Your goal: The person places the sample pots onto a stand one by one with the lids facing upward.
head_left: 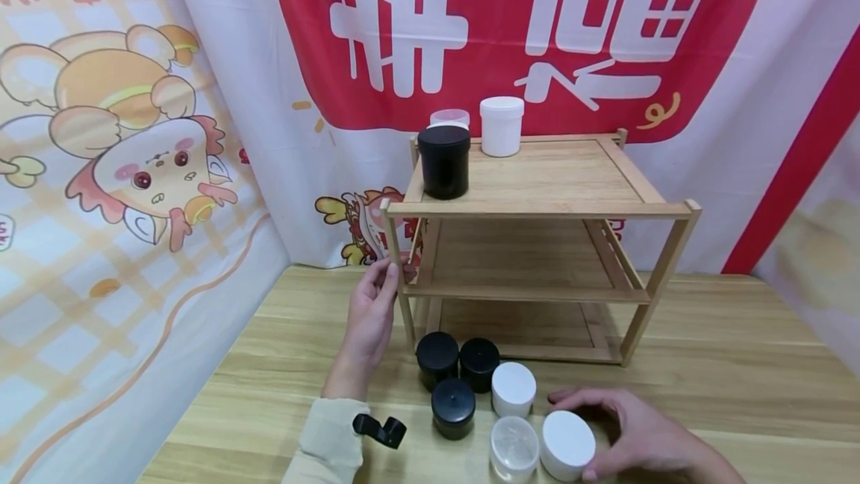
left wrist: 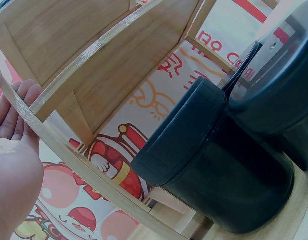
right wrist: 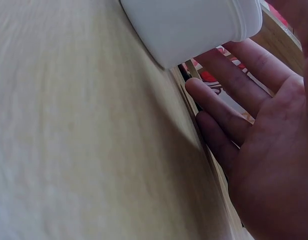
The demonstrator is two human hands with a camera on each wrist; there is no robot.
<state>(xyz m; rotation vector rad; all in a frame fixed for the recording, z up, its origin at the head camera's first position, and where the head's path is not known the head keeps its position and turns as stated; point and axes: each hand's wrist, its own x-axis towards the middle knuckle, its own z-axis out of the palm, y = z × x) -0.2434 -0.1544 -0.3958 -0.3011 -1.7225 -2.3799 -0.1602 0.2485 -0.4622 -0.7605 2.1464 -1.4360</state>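
Note:
My left hand point(head_left: 372, 305) holds the left front post of a three-tier wooden rack point(head_left: 537, 208), thumb in front and fingers behind. In the left wrist view the fingers point(left wrist: 16, 112) curl beside that post. Low at the right, my right hand point(head_left: 638, 432) spreads around a white lidded jar point(head_left: 567, 445) standing on the table. Its thumb is close against the jar; whether it touches is unclear. The right wrist view has the fingers point(right wrist: 229, 110) loosely extended beside the white jar point(right wrist: 194, 25).
Several black jars point(head_left: 453, 408), another white jar point(head_left: 513, 389) and a clear jar point(head_left: 513, 448) stand before the rack. On its top shelf are a black jar point(head_left: 444, 163), a white jar point(head_left: 502, 127) and a partly hidden clear-topped one point(head_left: 449, 118). Printed cloth point(head_left: 302, 170) hangs behind.

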